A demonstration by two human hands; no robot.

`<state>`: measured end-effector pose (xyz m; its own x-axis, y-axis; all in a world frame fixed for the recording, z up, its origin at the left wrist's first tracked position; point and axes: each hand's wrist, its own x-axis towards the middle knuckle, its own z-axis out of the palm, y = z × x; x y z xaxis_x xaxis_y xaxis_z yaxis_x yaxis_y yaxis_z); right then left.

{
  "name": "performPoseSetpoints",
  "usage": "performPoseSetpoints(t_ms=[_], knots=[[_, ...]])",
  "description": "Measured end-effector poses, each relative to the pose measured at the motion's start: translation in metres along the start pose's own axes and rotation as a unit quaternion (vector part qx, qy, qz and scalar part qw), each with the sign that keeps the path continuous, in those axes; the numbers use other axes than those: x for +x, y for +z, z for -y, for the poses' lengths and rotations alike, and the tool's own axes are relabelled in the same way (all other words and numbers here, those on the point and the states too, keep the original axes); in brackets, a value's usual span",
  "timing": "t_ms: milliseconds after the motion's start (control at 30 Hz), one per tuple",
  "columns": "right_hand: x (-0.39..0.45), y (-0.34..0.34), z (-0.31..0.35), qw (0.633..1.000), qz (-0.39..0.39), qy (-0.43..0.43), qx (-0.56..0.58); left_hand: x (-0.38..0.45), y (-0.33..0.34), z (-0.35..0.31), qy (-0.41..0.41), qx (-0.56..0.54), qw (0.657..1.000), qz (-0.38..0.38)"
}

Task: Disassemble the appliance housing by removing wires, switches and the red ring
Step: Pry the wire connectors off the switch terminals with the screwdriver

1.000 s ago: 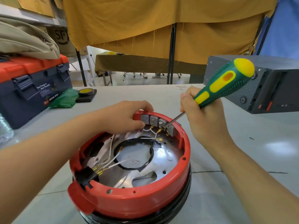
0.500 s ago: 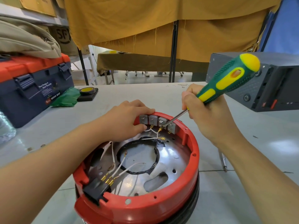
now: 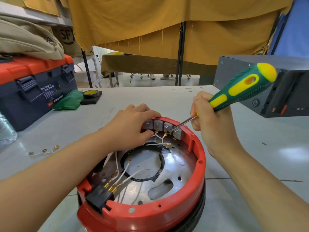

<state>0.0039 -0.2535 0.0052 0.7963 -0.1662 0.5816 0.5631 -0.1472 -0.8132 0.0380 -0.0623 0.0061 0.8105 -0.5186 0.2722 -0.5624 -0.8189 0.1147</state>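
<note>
Behind our grey counter [image 3: 167, 97] hangs a big yellow cloth, and a red and blue toolbox [image 3: 33, 87] sits far to our left.

We have the appliance housing [image 3: 143, 178] right in front of us on the counter, with the red ring [image 3: 199, 158] round its top. Our left hand [image 3: 132, 126] rests on the far rim of the ring, fingers bent over the switches [image 3: 164, 128], thumb down inside by the wires. It steadies the housing and does not pinch anything we can see. Our right hand [image 3: 210, 121] has a closed grip round the green and yellow screwdriver [image 3: 240, 89]. The thin tip touches the third switch from the left.

What could go wrong? We think the tip could slip off the little metal tab if we push too hard. Then it could poke our left fingers, which are just beside it. It could also snap the switch or tear a white wire [image 3: 132, 176]. The housing could slide if our left hand lets go.

We count four grey switches in a row. We count one black plug block [image 3: 98, 198] with about four gold clips, though they are small. One loose wire piece [image 3: 43, 151] with three gold clips lies on the counter to the left. One screwdriver, one red ring.
</note>
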Motion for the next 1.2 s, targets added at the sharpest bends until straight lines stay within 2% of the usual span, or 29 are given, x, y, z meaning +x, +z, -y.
performPoseSetpoints(t_ms=[367, 500, 633, 800, 1000, 1200], knots=[[0.003, -0.002, 0.002, 0.999, -0.018, 0.038, 0.009, 0.000, 0.000, 0.000, -0.002, -0.001, 1.000, 0.002], [0.001, 0.001, 0.001, 0.996, -0.031, 0.075, 0.045, 0.000, 0.001, 0.000, 0.002, -0.001, 1.000, -0.002], [-0.004, 0.009, 0.001, 0.999, 0.007, 0.032, -0.043, 0.000, 0.002, 0.001, 0.007, -0.002, 1.000, -0.006], [0.003, -0.005, 0.008, 1.000, -0.012, 0.014, 0.005, 0.000, 0.003, 0.002, 0.011, -0.007, 1.000, -0.011], [0.002, -0.014, 0.014, 0.996, 0.068, -0.028, -0.044, -0.001, 0.002, 0.002, 0.011, -0.016, 1.000, -0.009], [0.002, -0.015, 0.019, 0.993, 0.089, -0.045, -0.069, 0.000, 0.002, 0.003, 0.014, -0.018, 1.000, -0.007]])
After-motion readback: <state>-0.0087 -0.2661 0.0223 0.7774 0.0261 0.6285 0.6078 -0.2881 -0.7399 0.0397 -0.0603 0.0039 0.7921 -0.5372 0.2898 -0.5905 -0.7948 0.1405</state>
